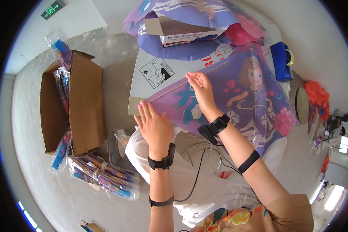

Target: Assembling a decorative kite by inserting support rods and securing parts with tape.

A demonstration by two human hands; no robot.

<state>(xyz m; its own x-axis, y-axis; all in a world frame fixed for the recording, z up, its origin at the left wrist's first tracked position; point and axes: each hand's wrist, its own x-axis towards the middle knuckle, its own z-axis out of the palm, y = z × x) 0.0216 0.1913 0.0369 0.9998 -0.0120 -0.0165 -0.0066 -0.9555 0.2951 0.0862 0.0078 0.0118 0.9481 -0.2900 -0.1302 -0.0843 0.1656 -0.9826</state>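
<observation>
A purple, triangular kite sheet (216, 96), printed with a cartoon girl, lies across the white board-like surface and my lap. A thin pale rod (168, 89) runs along its upper edge. My left hand (156, 130) rests at the sheet's left tip, fingers stretched out and slightly spread. Above the rod is my right hand (201, 91), its thumb and fingertips pinched together. Whatever sits in that pinch is too small to make out. Both wrists wear black straps with small devices.
An open white carton (193, 38) stands on another purple kite sheet (150, 46) at the far side. To the right is a blue tape dispenser (281, 62). A brown cardboard box (87, 104) with wrapped bundles stands left, another wrapped bundle (104, 176) nearby. A black cable (199, 170) crosses my lap.
</observation>
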